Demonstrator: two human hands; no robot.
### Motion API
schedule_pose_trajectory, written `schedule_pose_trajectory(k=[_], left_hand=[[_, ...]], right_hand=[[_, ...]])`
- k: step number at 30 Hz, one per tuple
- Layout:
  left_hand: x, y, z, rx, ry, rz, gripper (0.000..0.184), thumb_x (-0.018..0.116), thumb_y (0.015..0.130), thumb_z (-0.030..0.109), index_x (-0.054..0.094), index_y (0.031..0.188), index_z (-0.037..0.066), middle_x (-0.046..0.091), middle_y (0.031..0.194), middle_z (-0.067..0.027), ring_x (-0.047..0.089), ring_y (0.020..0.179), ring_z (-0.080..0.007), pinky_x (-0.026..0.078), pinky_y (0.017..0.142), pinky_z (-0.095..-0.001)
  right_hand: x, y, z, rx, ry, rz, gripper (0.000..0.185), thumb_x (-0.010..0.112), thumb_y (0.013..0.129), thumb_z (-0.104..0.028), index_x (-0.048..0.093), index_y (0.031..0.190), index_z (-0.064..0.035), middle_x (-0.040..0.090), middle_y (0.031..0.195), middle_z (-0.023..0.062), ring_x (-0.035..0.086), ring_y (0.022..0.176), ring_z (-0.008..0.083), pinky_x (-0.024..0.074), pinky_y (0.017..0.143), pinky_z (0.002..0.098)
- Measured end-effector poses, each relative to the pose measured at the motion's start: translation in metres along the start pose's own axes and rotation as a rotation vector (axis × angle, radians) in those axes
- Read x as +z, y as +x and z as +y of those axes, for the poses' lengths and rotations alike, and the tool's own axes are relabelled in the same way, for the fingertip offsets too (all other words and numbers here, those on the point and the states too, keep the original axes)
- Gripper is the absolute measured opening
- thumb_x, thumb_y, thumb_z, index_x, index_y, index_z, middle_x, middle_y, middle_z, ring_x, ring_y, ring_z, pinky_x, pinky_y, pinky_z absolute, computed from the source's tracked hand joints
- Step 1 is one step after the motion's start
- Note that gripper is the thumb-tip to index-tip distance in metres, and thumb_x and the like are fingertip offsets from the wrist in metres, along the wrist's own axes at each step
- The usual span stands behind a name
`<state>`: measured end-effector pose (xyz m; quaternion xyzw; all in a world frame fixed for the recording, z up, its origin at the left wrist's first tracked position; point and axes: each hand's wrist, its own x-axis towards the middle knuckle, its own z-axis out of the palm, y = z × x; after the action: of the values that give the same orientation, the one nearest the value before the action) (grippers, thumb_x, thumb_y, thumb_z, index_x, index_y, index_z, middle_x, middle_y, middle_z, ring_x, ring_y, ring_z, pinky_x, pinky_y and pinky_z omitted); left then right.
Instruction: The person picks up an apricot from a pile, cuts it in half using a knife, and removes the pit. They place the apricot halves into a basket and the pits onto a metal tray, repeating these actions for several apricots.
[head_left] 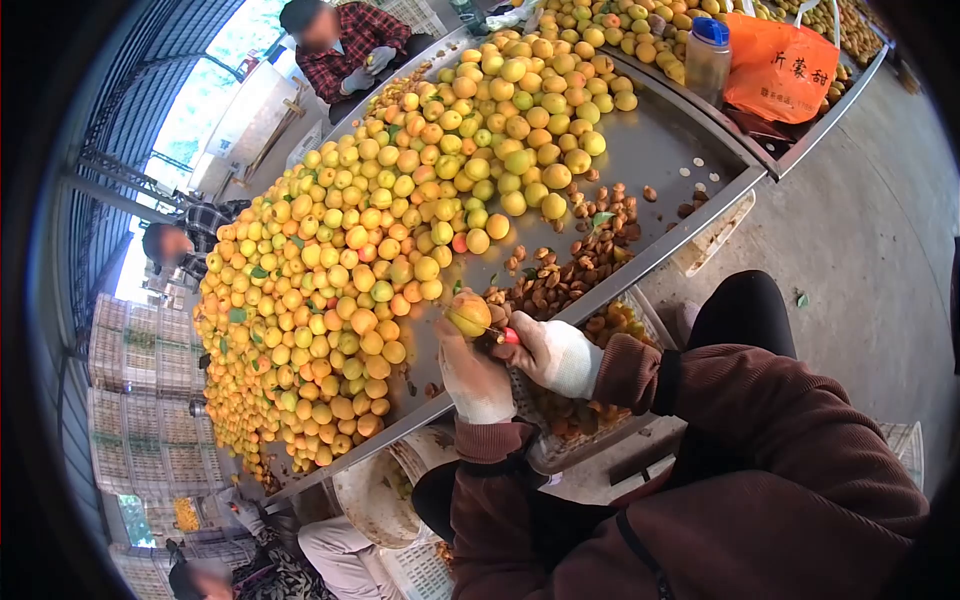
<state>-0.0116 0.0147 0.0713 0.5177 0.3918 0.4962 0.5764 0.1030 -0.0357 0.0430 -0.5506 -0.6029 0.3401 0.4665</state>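
My left hand (474, 375), in a whitish glove, holds up a yellow-orange fruit (468, 314) above the metal table's near edge. Beside it my right hand (556, 356), gloved too, is closed on a small tool with a red handle (511, 336). The tool's tip is at the fruit's right side; its exact contact is too small to tell. Past my hands a large heap of yellow and orange fruit (340, 250) covers much of the table. Brown pits (560, 278) lie in a pile just beyond my right hand.
The table's metal rim (665, 243) runs diagonally before me. Below it are a crate of cut fruit (545, 440) and a white bucket (365, 500). An orange bag (780, 70) and a blue-lidded bottle (707, 65) stand back right. Several people sit around the table.
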Motion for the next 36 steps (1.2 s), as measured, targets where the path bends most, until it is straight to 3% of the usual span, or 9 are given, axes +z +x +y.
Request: schedule_pose_trajectory(k=[3, 7, 15, 17, 19, 24, 28, 33, 36], left_hand=[[-0.012, 0.004, -0.007, -0.067, -0.138, -0.050, 0.057, 0.037, 0.102, 0.049, 0.051, 0.122, -0.002, 0.065, 0.101, -0.0114, 0.061, 0.094, -0.0193, 0.048, 0.088, -0.0336], [-0.014, 0.003, 0.008, 0.015, -0.009, -0.093, 0.059, 0.034, 0.102, 0.052, 0.052, 0.121, -0.001, 0.064, 0.101, -0.0113, 0.061, 0.093, -0.0194, 0.048, 0.087, -0.0339], [-0.017, 0.009, -0.002, -0.222, -0.319, -0.155, 0.056, 0.039, 0.101, 0.048, 0.055, 0.119, -0.002, 0.062, 0.109, -0.0119, 0.061, 0.094, -0.0205, 0.048, 0.087, -0.0349], [-0.018, 0.009, -0.007, -0.149, -0.186, -0.161, 0.053, 0.041, 0.101, 0.044, 0.053, 0.122, -0.003, 0.061, 0.110, -0.0112, 0.060, 0.096, -0.0205, 0.048, 0.088, -0.0349], [-0.002, -0.001, 0.005, 0.417, 0.449, -0.001, 0.051, 0.049, 0.099, 0.041, 0.051, 0.124, -0.004, 0.060, 0.112, -0.0105, 0.059, 0.097, -0.0201, 0.048, 0.087, -0.0341], [0.006, -0.009, 0.009, 0.062, -0.189, -0.121, 0.051, 0.052, 0.098, 0.045, 0.052, 0.122, -0.001, 0.060, 0.107, -0.0104, 0.058, 0.097, -0.0198, 0.048, 0.085, -0.0340], [0.009, -0.001, 0.007, 0.043, -0.128, -0.050, 0.053, 0.052, 0.097, 0.047, 0.052, 0.121, -0.001, 0.061, 0.102, -0.0109, 0.060, 0.092, -0.0202, 0.049, 0.083, -0.0341], [-0.002, 0.004, 0.008, 0.280, 0.272, -0.073, 0.053, 0.052, 0.097, 0.047, 0.052, 0.120, -0.001, 0.063, 0.100, -0.0125, 0.062, 0.085, -0.0218, 0.050, 0.078, -0.0329], [0.001, 0.002, 0.002, -0.019, -0.073, -0.081, 0.057, 0.046, 0.097, 0.054, 0.053, 0.115, -0.001, 0.063, 0.100, -0.0118, 0.061, 0.091, -0.0212, 0.050, 0.081, -0.0336]], right_hand=[[-0.007, 0.001, 0.002, 0.027, -0.059, -0.059, 0.032, 0.055, 0.096, -0.028, 0.050, 0.115, -0.0028, 0.068, 0.084, 0.0188, 0.067, 0.082, 0.0369, 0.0531, 0.066, 0.0418], [-0.009, 0.009, 0.004, -0.027, 0.132, -0.103, 0.029, 0.052, 0.096, -0.027, 0.052, 0.113, -0.0037, 0.068, 0.086, 0.0188, 0.067, 0.086, 0.0369, 0.0527, 0.071, 0.0420], [-0.024, 0.008, -0.006, 0.031, 0.063, -0.095, 0.033, 0.054, 0.097, -0.033, 0.057, 0.105, -0.0017, 0.067, 0.087, 0.0213, 0.066, 0.086, 0.0388, 0.0522, 0.071, 0.0419], [-0.020, 0.008, -0.005, 0.076, 0.121, -0.102, 0.035, 0.055, 0.096, -0.035, 0.057, 0.105, -0.0012, 0.066, 0.086, 0.0217, 0.065, 0.086, 0.0389, 0.0519, 0.072, 0.0414], [-0.013, 0.009, -0.003, 0.100, 0.260, -0.083, 0.039, 0.056, 0.095, -0.038, 0.056, 0.106, -0.0005, 0.065, 0.085, 0.0226, 0.065, 0.086, 0.0392, 0.0515, 0.072, 0.0409], [-0.020, 0.002, -0.017, -0.059, 0.136, 0.001, 0.029, 0.055, 0.096, -0.029, 0.055, 0.106, -0.0020, 0.066, 0.089, 0.0213, 0.065, 0.087, 0.0395, 0.0521, 0.070, 0.0397], [-0.018, 0.004, -0.011, -0.006, 0.179, -0.027, 0.029, 0.055, 0.096, -0.029, 0.054, 0.106, -0.0020, 0.066, 0.090, 0.0217, 0.065, 0.088, 0.0395, 0.0524, 0.070, 0.0393], [-0.025, 0.002, -0.024, 0.056, 0.156, -0.086, 0.032, 0.055, 0.096, -0.030, 0.052, 0.111, -0.0022, 0.066, 0.090, 0.0208, 0.065, 0.088, 0.0384, 0.0528, 0.070, 0.0397], [-0.020, 0.002, -0.010, -0.049, 0.041, -0.041, 0.034, 0.056, 0.094, -0.027, 0.048, 0.117, -0.0033, 0.066, 0.088, 0.0192, 0.066, 0.085, 0.0380, 0.0532, 0.069, 0.0393]])
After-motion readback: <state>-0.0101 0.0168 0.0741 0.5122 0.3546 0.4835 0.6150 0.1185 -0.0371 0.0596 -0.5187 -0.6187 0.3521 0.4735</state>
